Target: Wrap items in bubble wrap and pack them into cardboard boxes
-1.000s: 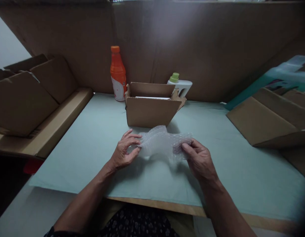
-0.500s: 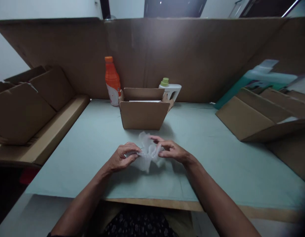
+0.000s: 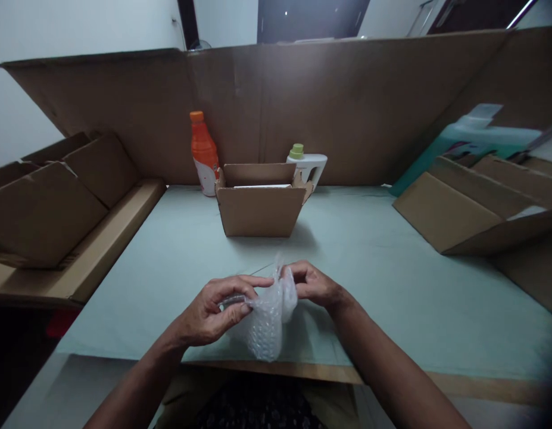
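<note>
A pale green sheet covers the bench, with a bare wooden edge showing along the near side. At the far middle stands an open box. Just behind it, to the left, an orange bottle stands upright against the cardboard wall; behind the box's right corner is a white jug with a green cap. At the right edge lie folded cartons, well apart from the box. Along the left edge runs a long flat carton with more folded cartons leaning on it.
</note>
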The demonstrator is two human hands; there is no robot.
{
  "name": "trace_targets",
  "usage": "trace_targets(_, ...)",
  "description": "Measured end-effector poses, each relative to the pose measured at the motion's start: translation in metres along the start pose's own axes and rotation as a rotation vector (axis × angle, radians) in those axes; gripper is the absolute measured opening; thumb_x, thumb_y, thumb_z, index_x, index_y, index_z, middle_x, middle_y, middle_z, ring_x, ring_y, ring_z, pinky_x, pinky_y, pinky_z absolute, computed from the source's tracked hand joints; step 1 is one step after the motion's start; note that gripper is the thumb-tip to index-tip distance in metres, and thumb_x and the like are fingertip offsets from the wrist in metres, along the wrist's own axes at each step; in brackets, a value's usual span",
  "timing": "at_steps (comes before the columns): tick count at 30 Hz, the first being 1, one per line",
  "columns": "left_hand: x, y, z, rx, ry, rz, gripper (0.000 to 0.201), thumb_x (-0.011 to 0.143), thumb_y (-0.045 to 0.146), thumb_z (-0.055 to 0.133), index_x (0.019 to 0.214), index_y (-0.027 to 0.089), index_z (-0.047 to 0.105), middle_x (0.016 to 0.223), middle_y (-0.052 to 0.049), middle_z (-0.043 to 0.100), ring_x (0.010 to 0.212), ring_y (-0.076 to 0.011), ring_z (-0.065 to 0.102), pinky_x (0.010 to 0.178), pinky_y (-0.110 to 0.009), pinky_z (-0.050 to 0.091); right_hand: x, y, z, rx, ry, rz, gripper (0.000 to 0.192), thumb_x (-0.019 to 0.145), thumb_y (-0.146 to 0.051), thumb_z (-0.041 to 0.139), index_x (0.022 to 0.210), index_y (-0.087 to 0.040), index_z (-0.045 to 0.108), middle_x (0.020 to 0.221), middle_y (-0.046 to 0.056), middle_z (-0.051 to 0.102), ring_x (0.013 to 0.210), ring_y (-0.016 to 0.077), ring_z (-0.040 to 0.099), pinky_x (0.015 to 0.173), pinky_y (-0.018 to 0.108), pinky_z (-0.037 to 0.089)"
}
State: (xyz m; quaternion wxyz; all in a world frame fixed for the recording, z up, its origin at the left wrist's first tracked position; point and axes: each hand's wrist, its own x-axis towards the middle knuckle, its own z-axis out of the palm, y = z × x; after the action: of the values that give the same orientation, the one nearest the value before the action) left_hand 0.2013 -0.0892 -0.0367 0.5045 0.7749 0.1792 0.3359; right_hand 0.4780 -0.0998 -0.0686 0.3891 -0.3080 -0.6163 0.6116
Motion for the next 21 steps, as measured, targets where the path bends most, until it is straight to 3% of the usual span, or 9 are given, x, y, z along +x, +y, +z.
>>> trace_targets(4, -0.012, 0.006, -0.002, 0.095, 0.137, -0.251, 0.018, 0.090, 0.032, 0.068, 0.105, 0.021, 0.067, 0.085, -0.003, 0.069, 0.078, -0.0159, 0.063, 0.071, -0.027, 0.051, -0.024, -0.040, -0.013, -0.148, 0.238, -0.017, 0.032, 0.076, -0.050, 0.080, 0.076, -0.019, 0.073, 0.068, 0.001, 0.065, 0.061, 0.0138, 0.057, 0.059, 0.026, 0.048)
trace_targets(8, -0.022, -0.014, 0.012, -0.137, 0.117, -0.475, 0.049, 0.085, 0.035, 0.069, 0.130, 0.020, 0.055, 0.074, 0.003, 0.059, 0.063, -0.0112, 0.054, 0.060, -0.023, 0.045, -0.012, -0.068, -0.029, -0.502, 0.327, 0.024, 0.026, 0.081, -0.046, 0.074, 0.084, -0.020, 0.074, 0.081, 0.005, 0.070, 0.073, 0.0192, 0.064, 0.068, 0.031, 0.052)
trace_targets(11, -0.029, -0.040, 0.028, -0.157, 0.166, -0.572, 0.063, 0.082, 0.037, 0.068, 0.138, 0.016, 0.047, 0.073, 0.003, 0.058, 0.062, -0.0119, 0.054, 0.058, -0.024, 0.044, 0.017, -0.056, -0.028, -0.857, 0.370, -0.040, 0.019, 0.086, -0.038, 0.066, 0.091, -0.021, 0.074, 0.104, 0.008, 0.073, 0.097, 0.0246, 0.067, 0.090, 0.039, 0.052)
trace_targets(15, -0.039, -0.055, 0.027, 0.171, 0.271, -0.581, 0.069, 0.083, 0.037, 0.066, 0.144, 0.015, 0.042, 0.076, 0.002, 0.065, 0.061, -0.0130, 0.056, 0.060, -0.026, 0.045, 0.030, -0.024, -0.020, -1.125, 0.626, -0.172, 0.026, 0.090, -0.031, 0.061, 0.112, -0.021, 0.069, 0.127, 0.011, 0.068, 0.122, 0.0297, 0.060, 0.105, 0.050, 0.044)
trace_targets(18, -0.040, -0.051, 0.017, 0.387, 0.261, -0.534, 0.047, 0.088, 0.037, 0.061, 0.131, 0.019, 0.058, 0.078, 0.001, 0.069, 0.058, -0.0122, 0.056, 0.058, -0.026, 0.044, 0.014, -0.005, -0.023, -1.071, 0.718, -0.238, 0.024, 0.093, -0.032, 0.057, 0.112, -0.021, 0.068, 0.122, 0.010, 0.070, 0.114, 0.0265, 0.065, 0.100, 0.046, 0.049)
trace_targets(21, -0.036, -0.051, 0.021, 0.531, 0.250, -0.508, 0.034, 0.088, 0.032, 0.060, 0.119, 0.020, 0.064, 0.077, 0.000, 0.069, 0.062, -0.0145, 0.060, 0.060, -0.028, 0.046, 0.003, 0.015, -0.033, -1.105, 0.643, -0.075, 0.026, 0.092, -0.036, 0.058, 0.110, -0.022, 0.069, 0.116, 0.010, 0.071, 0.105, 0.0277, 0.067, 0.095, 0.045, 0.051)
